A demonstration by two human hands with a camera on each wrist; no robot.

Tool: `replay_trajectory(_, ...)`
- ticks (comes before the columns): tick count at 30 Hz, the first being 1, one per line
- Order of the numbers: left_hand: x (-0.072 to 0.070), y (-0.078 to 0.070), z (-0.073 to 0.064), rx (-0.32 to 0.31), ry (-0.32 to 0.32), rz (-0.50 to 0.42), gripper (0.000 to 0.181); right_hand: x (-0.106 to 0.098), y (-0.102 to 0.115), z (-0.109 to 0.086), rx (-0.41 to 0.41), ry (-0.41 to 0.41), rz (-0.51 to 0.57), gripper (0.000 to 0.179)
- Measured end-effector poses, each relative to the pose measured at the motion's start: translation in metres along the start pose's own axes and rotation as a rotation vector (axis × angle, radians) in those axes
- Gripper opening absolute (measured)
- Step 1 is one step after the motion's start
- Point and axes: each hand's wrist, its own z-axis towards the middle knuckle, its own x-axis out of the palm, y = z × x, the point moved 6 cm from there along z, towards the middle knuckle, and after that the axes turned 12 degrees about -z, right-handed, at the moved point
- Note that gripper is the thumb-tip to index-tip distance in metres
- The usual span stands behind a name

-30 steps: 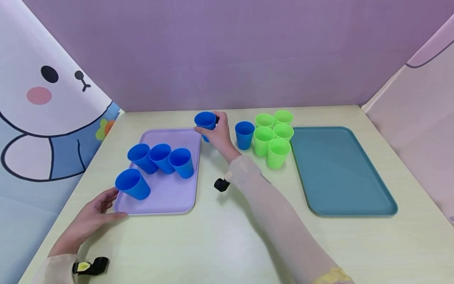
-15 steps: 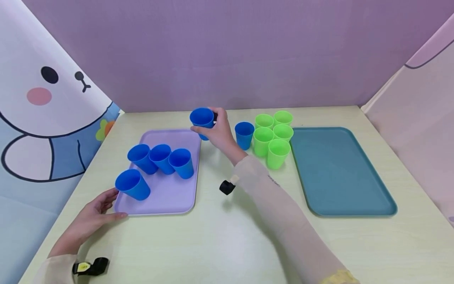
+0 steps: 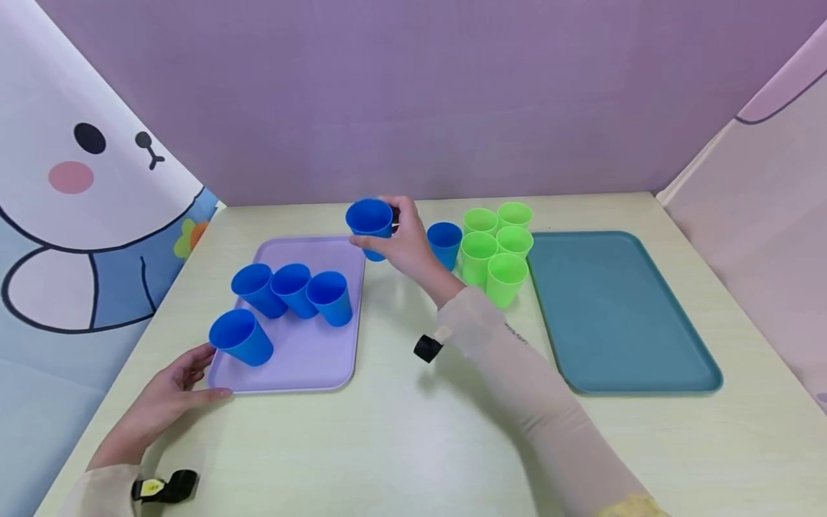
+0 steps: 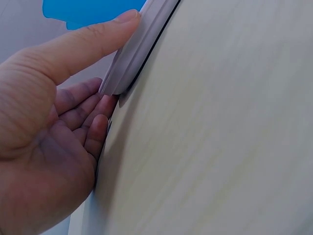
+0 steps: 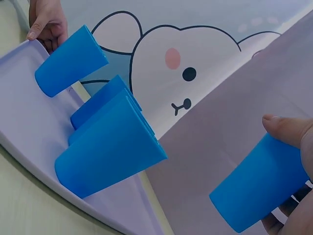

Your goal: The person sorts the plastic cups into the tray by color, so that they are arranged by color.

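Shifting slightly leftward since the earliest frame, the held blue cup (image 3: 370,224) is now hanging near the far right corner of the lavender tray (image 3: 310,368), while the beige right sleeve (image 3: 526,391) and the black wrist device (image 3: 428,348) are sitting a little farther right. Everything else is keeping its place.

The right hand (image 3: 411,243) is gripping that cup from its right side, thumb on the near wall and fingers curling round behind. Seen from the grip, the cup is lying to the left, with the tray's bare floor stretching further left and toward the person. Its long axis is running close to upright, mouth up; in the right wrist view it is slanting about parallel to the cups standing on the tray. The left hand (image 3: 169,393) is staying well apart from the cup, pinching the tray's near left corner, thumb resting on the rim.

Six blue cups are showing: one in the grip, four tray cups (image 3: 331,300) standing on the lavender tray, and one table cup (image 3: 444,240) standing beside the green cups. Five green cups (image 3: 507,280) are clustering just left of the teal tray (image 3: 629,316), making two trays altogether.
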Motion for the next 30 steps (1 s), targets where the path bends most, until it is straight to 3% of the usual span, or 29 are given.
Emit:
replay_trajectory(17,-0.001,-0.001,0.001,-0.028,0.006,0.016,0.104,0.002,0.015,-0.027,0.003,0.139,0.015,0.072)
replay_trajectory(30,0.001,-0.002,-0.001,0.005,-0.002,0.005,0.099,0.039,0.028,-0.056,-0.113,0.337,0.004,0.073)
